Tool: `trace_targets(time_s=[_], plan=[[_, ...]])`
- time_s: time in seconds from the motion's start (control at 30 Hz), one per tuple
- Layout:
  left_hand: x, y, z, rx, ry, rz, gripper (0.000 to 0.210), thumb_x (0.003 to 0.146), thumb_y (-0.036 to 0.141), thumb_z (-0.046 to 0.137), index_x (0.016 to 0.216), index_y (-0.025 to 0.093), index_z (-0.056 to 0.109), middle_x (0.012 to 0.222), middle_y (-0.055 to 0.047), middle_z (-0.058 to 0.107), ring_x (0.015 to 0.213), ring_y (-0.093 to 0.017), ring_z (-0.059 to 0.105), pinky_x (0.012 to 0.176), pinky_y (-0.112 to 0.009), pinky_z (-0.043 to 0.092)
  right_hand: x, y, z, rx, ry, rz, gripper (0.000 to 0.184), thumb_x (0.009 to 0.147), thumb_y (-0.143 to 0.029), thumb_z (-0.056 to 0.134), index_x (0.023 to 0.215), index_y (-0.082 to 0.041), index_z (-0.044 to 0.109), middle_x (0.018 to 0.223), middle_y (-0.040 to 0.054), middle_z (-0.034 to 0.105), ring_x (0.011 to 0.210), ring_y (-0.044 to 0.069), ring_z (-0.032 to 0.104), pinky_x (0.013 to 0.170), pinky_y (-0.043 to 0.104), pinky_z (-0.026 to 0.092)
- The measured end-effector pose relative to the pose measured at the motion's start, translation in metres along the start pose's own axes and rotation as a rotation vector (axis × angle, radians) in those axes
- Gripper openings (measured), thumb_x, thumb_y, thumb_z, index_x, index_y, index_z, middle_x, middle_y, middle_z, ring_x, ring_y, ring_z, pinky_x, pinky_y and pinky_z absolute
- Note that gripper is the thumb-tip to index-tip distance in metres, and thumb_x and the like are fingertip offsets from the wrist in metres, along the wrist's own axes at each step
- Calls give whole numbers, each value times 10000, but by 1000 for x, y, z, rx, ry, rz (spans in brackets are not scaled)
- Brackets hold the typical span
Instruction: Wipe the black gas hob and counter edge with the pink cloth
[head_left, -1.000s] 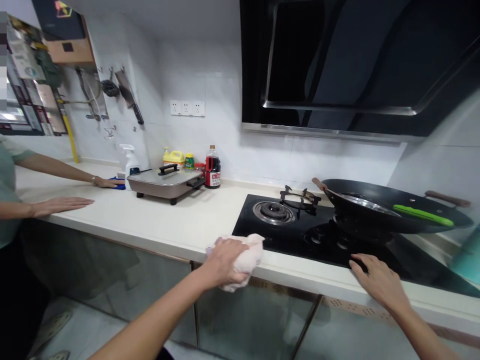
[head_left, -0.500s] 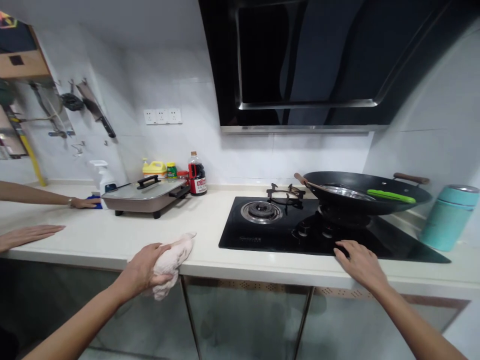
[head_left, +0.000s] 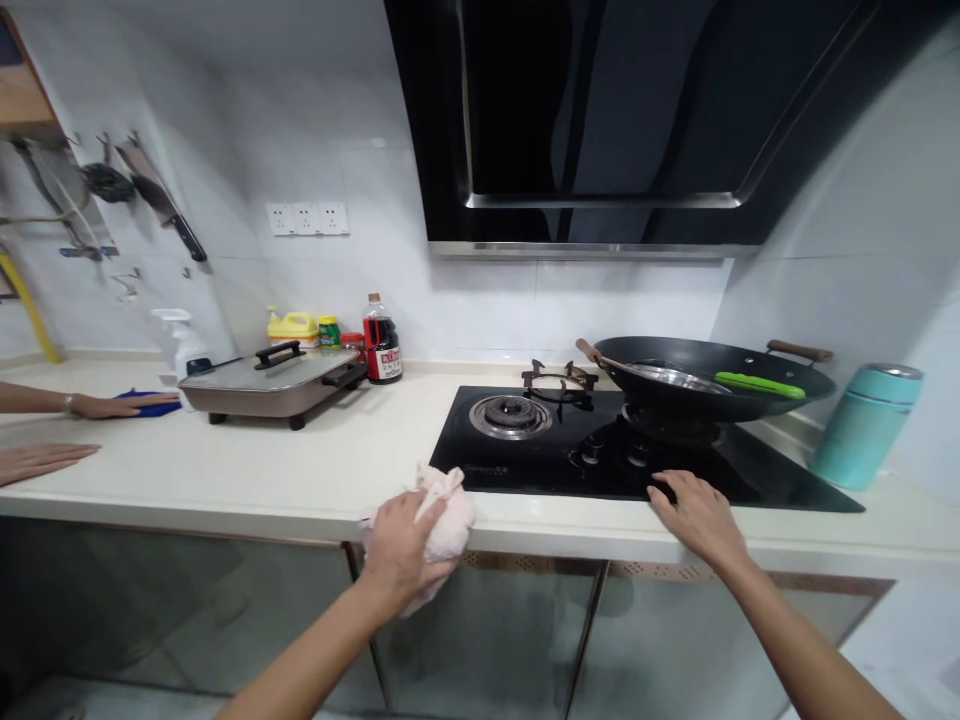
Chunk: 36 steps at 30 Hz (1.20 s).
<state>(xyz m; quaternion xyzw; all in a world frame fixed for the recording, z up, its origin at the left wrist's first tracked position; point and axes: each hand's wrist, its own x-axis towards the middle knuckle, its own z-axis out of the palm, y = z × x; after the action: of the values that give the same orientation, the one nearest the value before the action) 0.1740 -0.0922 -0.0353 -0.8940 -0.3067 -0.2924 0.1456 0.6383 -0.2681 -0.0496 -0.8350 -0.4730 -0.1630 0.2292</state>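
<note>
**Two hands at the near edge of a kitchen counter and hob**

At far left, a co-worker's one hand (head_left: 94, 407) rests on a blue cloth (head_left: 154, 403); the other hand (head_left: 49, 461) lies flat on the counter (head_left: 285, 470). Just right stand a spray bottle (head_left: 185, 340) and a lidded electric pan (head_left: 262, 400), with a sauce bottle (head_left: 384, 350) beyond. The bottle stands near the pan's side handle, so a shove to the pan could tip it.

At centre, the person's left hand (head_left: 401, 555) grasps a bunched pale cloth (head_left: 451, 515) at the counter's near edge, beside the hob's near-left corner; part of it hangs below the edge. A loosened grip could let it slide to the floor. Further right, on the hob (head_left: 525, 482), a pan support (head_left: 559, 385) sits off the left burner (head_left: 511, 416); a snagged cloth could drag it.

The right hand (head_left: 697, 515), unclenched and holding nothing, lies palm down at the hob's near edge, near the knobs (head_left: 637, 453); a careless push could turn one. Beyond it, a wok (head_left: 712, 352) holds a green-handled utensil (head_left: 761, 385), which a jolt could dislodge. A turquoise flask (head_left: 866, 430) stands at far right.
</note>
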Motion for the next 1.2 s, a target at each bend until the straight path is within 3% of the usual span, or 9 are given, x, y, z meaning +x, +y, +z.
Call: trace_targets(time_s=[0.27, 0.37, 0.47, 0.63, 0.73, 0.83, 1.0, 1.1, 1.2], plan=[[61, 129, 16, -181, -206, 101, 832, 667, 514, 883, 1399, 260, 582, 1286, -148, 605, 1140, -359, 557, 1033, -523, 412, 4, 7, 3, 122, 60, 8, 491, 940, -540, 424, 1182, -225, 713, 1315, 108, 669, 1232, 321, 596, 1096, 529, 422], [82, 174, 26, -210, -252, 136, 840, 696, 540, 848, 1421, 226, 563, 1300, -191, 597, 1168, -389, 545, 1046, -566, 387, 1, 3, -6, 346, 229, 32, 489, 922, -581, 453, 1101, -211, 719, 1250, 136, 677, 1213, 313, 604, 1103, 513, 438], [101, 217, 37, -247, -307, 175, 888, 713, 598, 817, 1453, 195, 536, 1342, -232, 585, 1205, -420, 526, 1072, -606, 357, -17, -24, -17, 555, 382, -26, 458, 957, -581, 473, 1133, -218, 692, 1269, 140, 653, 1256, 298, 578, 1127, 507, 428], [117, 248, 43, -338, -360, 248, 912, 803, 493, 760, 1562, 119, 419, 1481, -289, 505, 1342, -450, 455, 1171, -636, 268, -62, -85, -8, 517, 215, -161, 438, 1034, -513, 413, 1316, -257, 632, 1414, 122, 600, 1337, 292, 534, 1144, 533, 410], [110, 220, 38, -531, -339, 355, 982, 793, 467, 773, 1625, 191, 329, 1597, -229, 421, 1438, -420, 399, 1211, -586, 282, -76, -90, 6, 377, 224, -204, 484, 1028, -518, 407, 1412, -268, 563, 1439, 108, 596, 1371, 317, 508, 1129, 563, 404], [95, 164, 31, -738, -308, 411, 855, 780, 491, 806, 1544, 294, 476, 1608, -126, 455, 1452, -348, 435, 1200, -476, 369, -79, -81, 9, 247, 214, -363, 521, 950, -517, 570, 1420, -293, 559, 1457, 102, 581, 1387, 342, 482, 1088, 539, 425], [77, 56, 24, -633, -73, 108, 369, 915, 372, 665, 1264, 264, 715, 1414, -125, 644, 1325, -302, 575, 1128, -476, 442, -76, -85, -6, 150, 127, -405, 417, 827, -218, 657, 1234, -306, 672, 1299, 91, 647, 1211, 329, 557, 959, 486, 444], [73, 0, 23, -504, 66, -12, 271, 920, 348, 619, 1130, 256, 763, 1280, -111, 717, 1224, -291, 638, 1069, -481, 475, -67, -91, -15, 316, 55, -422, 320, 849, -206, 580, 1140, -284, 686, 1161, 72, 681, 1113, 291, 595, 922, 442, 457], [72, -36, 24, -453, 114, -181, 242, 904, 371, 596, 1015, 260, 781, 1178, -88, 752, 1157, -288, 664, 1040, -476, 491, -51, -97, -25, 555, -17, -303, 306, 856, -260, 532, 1137, -260, 654, 1099, 49, 691, 1011, 244, 636, 878, 382, 494]])
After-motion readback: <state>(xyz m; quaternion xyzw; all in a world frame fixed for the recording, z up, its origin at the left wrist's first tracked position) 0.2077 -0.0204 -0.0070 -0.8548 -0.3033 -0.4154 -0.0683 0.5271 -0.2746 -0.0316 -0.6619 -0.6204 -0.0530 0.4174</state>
